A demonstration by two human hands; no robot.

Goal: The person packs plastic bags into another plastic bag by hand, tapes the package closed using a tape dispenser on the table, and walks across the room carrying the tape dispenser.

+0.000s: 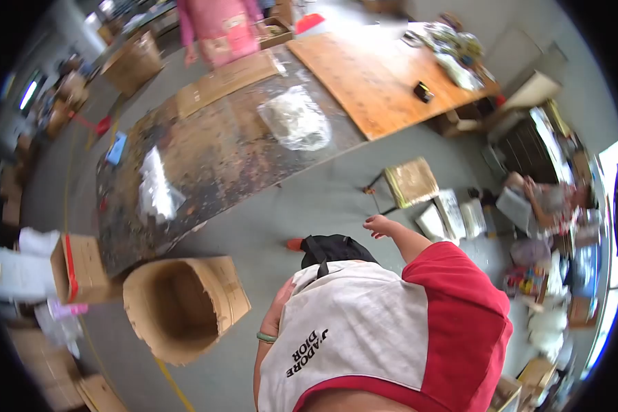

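We counted two work surfaces end to end: one long, dark, paint-stained tabletop (216, 161) and one orange-brown wooden board (360, 79). We had one tall, round-mouthed brown cardboard box (235, 299) on the floor to our left, its mouth facing up, and one small square stool with a brown padded top (410, 182) ahead on our right. Two clear plastic bags lay on the dark top, a full, rounded one (295, 118) and a thin, crumpled one (158, 189). We counted two hands of our own. Our right hand (380, 226) hung in the air near the stool — fingers loosely apart, holding nothing. Our left hand (279, 309) lay against the side of our white-and-red shirt (364, 319); its fingers were hidden, so we could not tell its grip. One small black object (424, 91) sat on the board.

The dark top's near edge ran slantwise before us, the crumpled bag close to it. Bare grey floor (275, 209) opened between that edge and us — room to move between box and stool.
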